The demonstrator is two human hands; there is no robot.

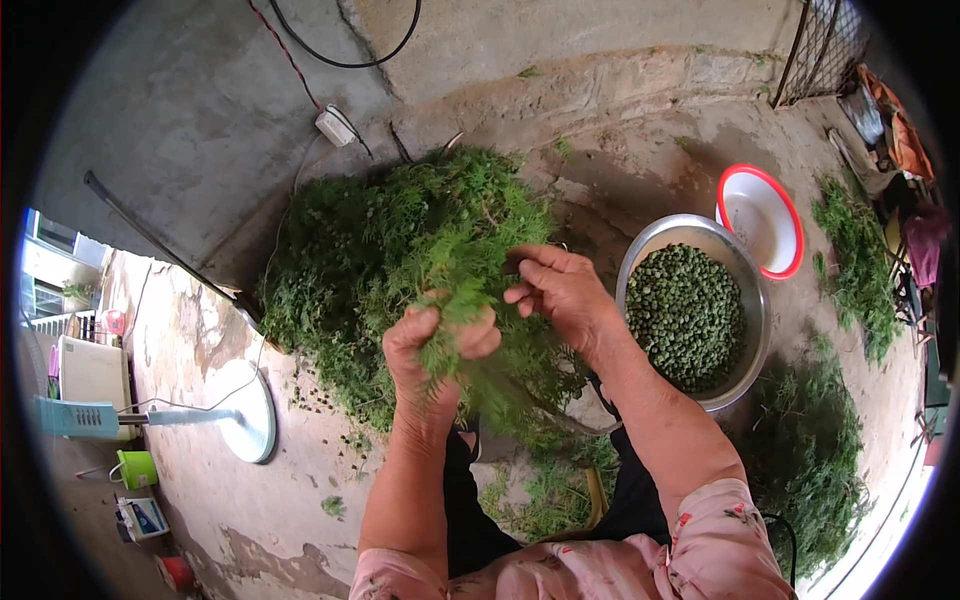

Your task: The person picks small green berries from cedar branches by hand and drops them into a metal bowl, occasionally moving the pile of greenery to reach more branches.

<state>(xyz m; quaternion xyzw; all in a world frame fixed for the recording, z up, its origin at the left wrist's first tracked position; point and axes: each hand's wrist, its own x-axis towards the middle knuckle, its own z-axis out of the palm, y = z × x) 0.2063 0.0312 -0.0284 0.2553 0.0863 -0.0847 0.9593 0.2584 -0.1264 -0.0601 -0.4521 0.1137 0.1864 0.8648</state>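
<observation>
My left hand (439, 334) grips a feathery evergreen sprig (469, 304), arborvitae-like, in front of a large heap of cut green branches (360, 247). Just right of the sprig is my right hand (555, 289), its fingers bent and its thumb near the forefinger. Whether a small thing sits between those fingertips is not clear. Beside my right forearm stands a wide metal basin (757, 360), holding many small round green cones (682, 319). More green foliage, partly blurred, hangs below my left hand and hides part of the ground.
A white basin with a red rim (799, 232) tilts against the metal basin. More cut branches lie at right (802, 435). At left are a fan's round base (251, 412), a green bucket (136, 470) and loose cones on the concrete. A power strip (335, 126) hangs by the wall.
</observation>
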